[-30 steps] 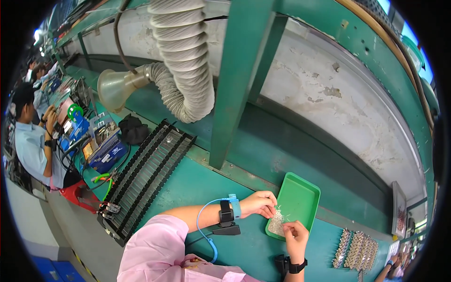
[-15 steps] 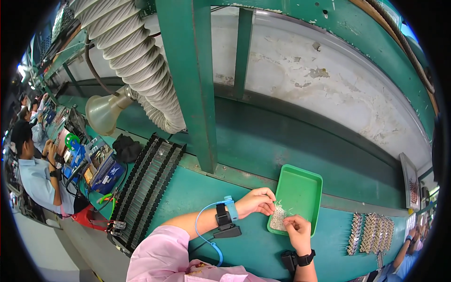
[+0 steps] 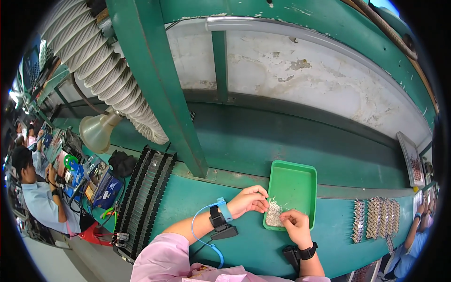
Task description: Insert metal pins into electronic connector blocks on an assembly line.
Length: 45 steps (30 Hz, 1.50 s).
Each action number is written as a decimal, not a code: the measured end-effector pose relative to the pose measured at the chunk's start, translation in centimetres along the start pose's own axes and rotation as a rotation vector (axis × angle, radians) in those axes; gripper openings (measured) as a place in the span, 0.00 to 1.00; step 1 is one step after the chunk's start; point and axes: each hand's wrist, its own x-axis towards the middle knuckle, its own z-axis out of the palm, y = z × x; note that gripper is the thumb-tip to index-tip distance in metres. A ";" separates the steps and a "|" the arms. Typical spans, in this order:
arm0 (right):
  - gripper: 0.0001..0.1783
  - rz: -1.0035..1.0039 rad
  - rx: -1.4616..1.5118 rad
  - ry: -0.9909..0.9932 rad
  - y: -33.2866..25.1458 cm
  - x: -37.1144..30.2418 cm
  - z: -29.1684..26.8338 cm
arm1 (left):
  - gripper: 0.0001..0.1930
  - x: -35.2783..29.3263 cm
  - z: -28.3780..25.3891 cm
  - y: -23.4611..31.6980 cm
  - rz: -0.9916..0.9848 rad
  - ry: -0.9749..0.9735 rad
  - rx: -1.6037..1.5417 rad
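Observation:
A green rectangular tray (image 3: 300,176) lies on the bench, with a pile of small, thin, pale pin-like pieces (image 3: 273,215) in its near left corner. My left hand (image 3: 248,201) is at the tray's left edge beside the pile. Its fingers are curled and the thumb and forefinger meet; what they pinch is too small to name. Over the near side of the tray, my right hand (image 3: 297,227) has its fingertips pressed together at the pile's right edge. Whatever lies between them is hidden. A blue strap (image 3: 224,209) with a coiled cord circles my left wrist.
Left of my arm stands a long black slotted rack (image 3: 145,197). Rows of small metallic parts (image 3: 383,217) lie on the right of the green bench (image 3: 206,188). A ribbed hose with a funnel (image 3: 97,131) hangs near a green post (image 3: 152,84). A co-worker (image 3: 37,188) sits at left.
The whole view has shifted, so bench and tray appear further left and slightly higher. My right fingertips have moved a little further over the pile. The left hand stays by the tray's edge.

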 end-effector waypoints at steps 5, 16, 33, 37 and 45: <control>0.02 -0.040 -0.025 -0.002 0.0 0.0 -0.2 | 0.06 0.3 0.2 1.4 -0.096 0.000 0.051; 0.02 -0.019 -0.012 -0.040 -0.1 0.1 -0.6 | 0.23 6.3 -4.4 9.9 0.344 1.315 1.223; 0.02 -0.028 0.101 -0.067 1.0 0.3 -0.4 | 0.46 6.4 -8.9 11.3 0.306 1.921 0.926; 0.03 -0.033 0.089 -0.072 0.7 0.2 -0.3 | 0.43 6.3 -10.9 10.9 0.313 1.946 0.951; 0.03 -0.019 0.023 -0.096 0.1 0.2 -0.7 | 0.36 5.9 -9.3 11.3 0.173 1.760 0.974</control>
